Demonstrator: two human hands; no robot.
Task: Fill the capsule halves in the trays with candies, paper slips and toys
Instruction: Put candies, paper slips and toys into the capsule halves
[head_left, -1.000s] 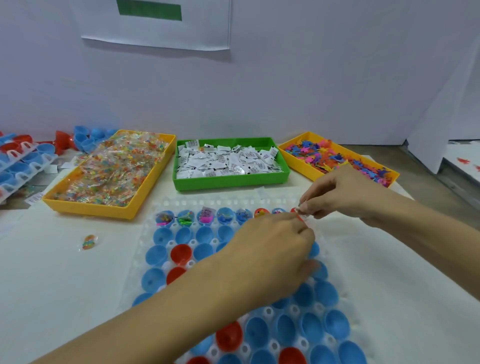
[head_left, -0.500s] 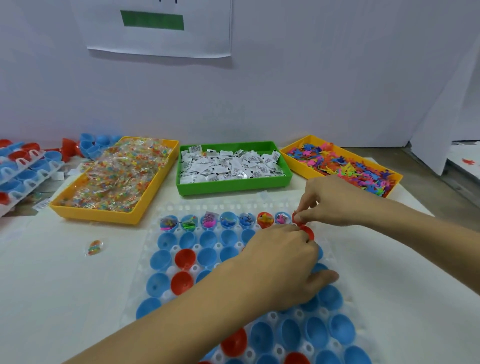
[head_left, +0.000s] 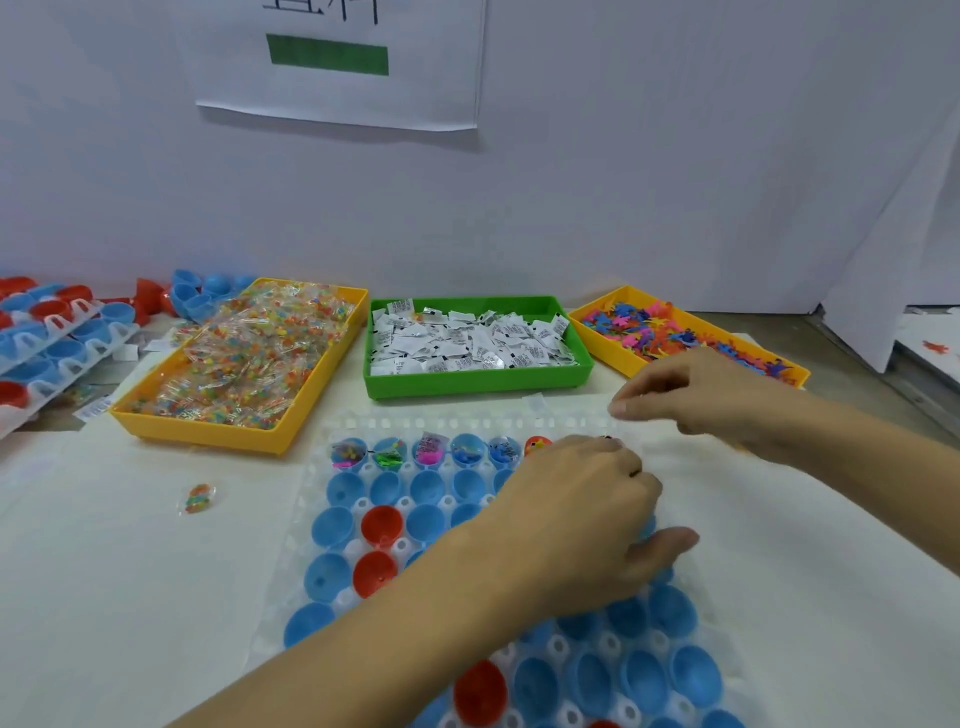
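While both hands hover over the far row, this is how it stands:

Tray: clear capsule tray (head_left: 311, 499) at 6 o'clock on the table, long axis running 6 to 12; only the 12 o'clock row of capsule halves (head_left: 389, 453) is filled.
Right hand: right hand (head_left: 711, 395) at 2 o'clock, just past the tray's far right corner, fingers curled together; blur hides whether they pinch anything.
Left hand: left hand (head_left: 582, 514) lies over the tray's right half, fingers bent down; I cannot tell if it holds something.
Supplies: candy bin (head_left: 218, 431) at 10 o'clock, slip bin (head_left: 467, 382) at 12, toy bin (head_left: 602, 351) at 1.
Key relation: toys lie just beyond the right hand, clearly nearer it than the left; candies favour the left.
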